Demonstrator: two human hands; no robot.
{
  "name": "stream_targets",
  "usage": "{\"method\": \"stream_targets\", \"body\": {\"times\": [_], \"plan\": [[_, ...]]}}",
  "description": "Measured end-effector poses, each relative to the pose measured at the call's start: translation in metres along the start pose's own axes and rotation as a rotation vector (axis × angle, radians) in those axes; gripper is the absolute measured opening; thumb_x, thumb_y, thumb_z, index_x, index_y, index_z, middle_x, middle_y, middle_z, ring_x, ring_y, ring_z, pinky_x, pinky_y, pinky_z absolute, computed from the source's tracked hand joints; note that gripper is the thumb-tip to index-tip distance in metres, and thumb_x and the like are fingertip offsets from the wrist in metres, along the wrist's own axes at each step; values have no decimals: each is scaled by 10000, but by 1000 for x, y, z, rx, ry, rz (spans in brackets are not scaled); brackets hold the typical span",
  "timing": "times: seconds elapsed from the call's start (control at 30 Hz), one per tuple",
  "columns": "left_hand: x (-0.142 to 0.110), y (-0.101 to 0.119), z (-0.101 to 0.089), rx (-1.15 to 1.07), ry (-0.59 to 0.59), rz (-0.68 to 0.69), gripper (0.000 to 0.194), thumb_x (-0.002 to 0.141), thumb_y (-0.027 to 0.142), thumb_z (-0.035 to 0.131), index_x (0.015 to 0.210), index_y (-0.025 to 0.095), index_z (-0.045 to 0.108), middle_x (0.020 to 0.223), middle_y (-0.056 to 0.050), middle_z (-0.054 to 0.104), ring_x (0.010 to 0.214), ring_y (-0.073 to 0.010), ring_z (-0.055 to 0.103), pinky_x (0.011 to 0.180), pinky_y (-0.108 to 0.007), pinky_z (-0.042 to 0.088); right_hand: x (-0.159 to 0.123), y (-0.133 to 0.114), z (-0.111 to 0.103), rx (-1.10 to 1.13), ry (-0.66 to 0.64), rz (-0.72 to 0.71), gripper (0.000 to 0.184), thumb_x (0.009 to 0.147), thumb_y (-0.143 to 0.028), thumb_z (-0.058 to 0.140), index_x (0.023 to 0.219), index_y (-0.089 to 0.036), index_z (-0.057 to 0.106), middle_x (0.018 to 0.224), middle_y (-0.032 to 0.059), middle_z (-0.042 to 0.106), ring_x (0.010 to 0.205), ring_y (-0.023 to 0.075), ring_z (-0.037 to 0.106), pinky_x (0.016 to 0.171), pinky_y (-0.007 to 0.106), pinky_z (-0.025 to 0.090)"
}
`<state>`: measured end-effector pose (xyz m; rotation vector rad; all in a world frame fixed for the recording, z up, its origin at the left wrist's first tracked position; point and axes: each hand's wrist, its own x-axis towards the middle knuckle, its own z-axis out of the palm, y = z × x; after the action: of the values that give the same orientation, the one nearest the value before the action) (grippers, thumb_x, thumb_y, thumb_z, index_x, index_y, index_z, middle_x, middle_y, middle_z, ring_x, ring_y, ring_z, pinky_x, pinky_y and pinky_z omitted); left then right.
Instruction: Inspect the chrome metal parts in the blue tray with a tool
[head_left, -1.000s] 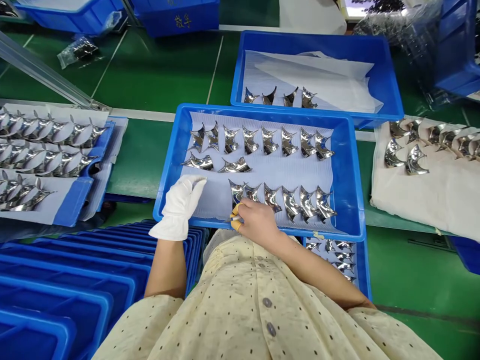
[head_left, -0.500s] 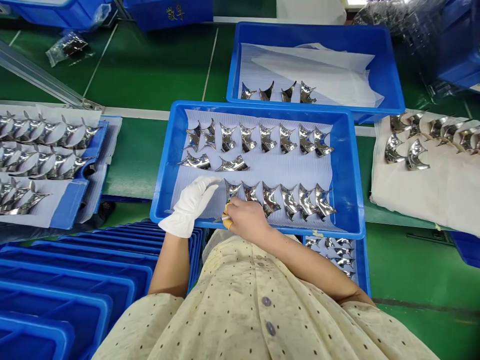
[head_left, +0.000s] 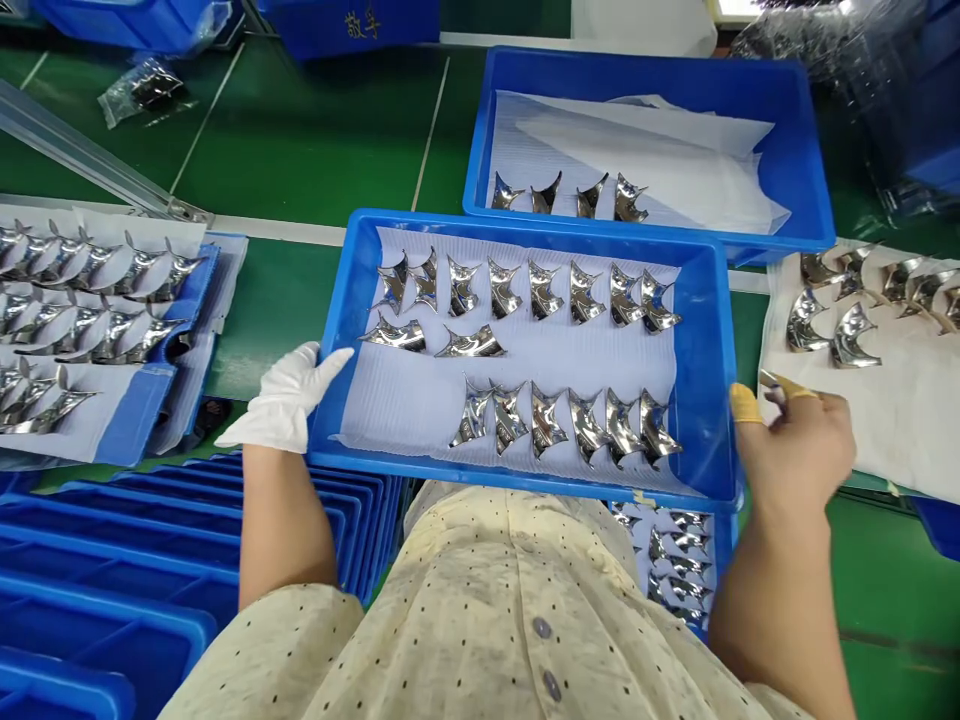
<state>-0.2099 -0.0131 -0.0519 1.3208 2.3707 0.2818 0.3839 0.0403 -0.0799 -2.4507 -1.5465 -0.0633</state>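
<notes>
A blue tray point(head_left: 701, 330) lined with white foam sheet holds several shiny, curved, pointed metal parts point(head_left: 570, 420) in rows. My left hand point(head_left: 289, 400), in a white glove, grips the tray's left wall with the thumb lying over the rim. My right hand point(head_left: 795, 440) is at the tray's right wall. It wears yellow finger cots, the thumb rests on the rim, and the fingers pinch a thin tool point(head_left: 772, 385).
A second blue tray point(head_left: 795, 130) with a few parts sits behind. More parts lie on sheets at the left point(head_left: 90, 300) and on white cloth at the right point(head_left: 862, 380). Empty blue trays point(head_left: 112, 560) are stacked at the lower left. Another tray of parts point(head_left: 675, 560) lies under the near edge.
Both hands left the inside of the tray. The left moved out to the left wall, and the right swung from the near row across to the right wall.
</notes>
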Motion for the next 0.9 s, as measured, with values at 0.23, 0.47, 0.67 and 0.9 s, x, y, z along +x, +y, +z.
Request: {"method": "stream_targets", "body": {"times": [0.23, 0.47, 0.67, 0.9], "plan": [[-18, 6, 18, -55, 50, -143, 536, 788, 669, 618, 1009, 189, 710, 894, -81, 759, 872, -308, 703, 833, -399, 558, -13, 34, 16, 438, -319, 270, 668, 589, -665, 743, 1036, -169, 768, 842, 83, 722, 791, 297, 651, 834, 487, 541], [-54, -12, 28, -246, 225, -139, 519, 789, 682, 647, 981, 206, 727, 905, -65, 785, 896, -301, 723, 885, -412, 562, -37, 30, 2, 629, -133, 436, 491, 498, -541, 850, 884, -260, 737, 888, 94, 756, 909, 409, 723, 911, 575, 581], [-66, -10, 24, -331, 265, -95, 472, 840, 664, 651, 967, 214, 713, 927, -50, 776, 882, -264, 707, 919, -401, 554, -49, 32, -3, 607, -54, 398, 288, 592, -472, 802, 826, -335, 704, 1037, 164, 766, 1203, 498, 689, 1045, 607, 520], [-70, 0, 14, -235, 263, -158, 472, 823, 626, 615, 967, 190, 724, 843, -48, 760, 826, -264, 694, 814, -356, 517, -53, 35, 0, 729, -9, 376, 237, 593, -429, 814, 775, -336, 695, 988, 178, 740, 1164, 469, 709, 1020, 614, 500]]}}
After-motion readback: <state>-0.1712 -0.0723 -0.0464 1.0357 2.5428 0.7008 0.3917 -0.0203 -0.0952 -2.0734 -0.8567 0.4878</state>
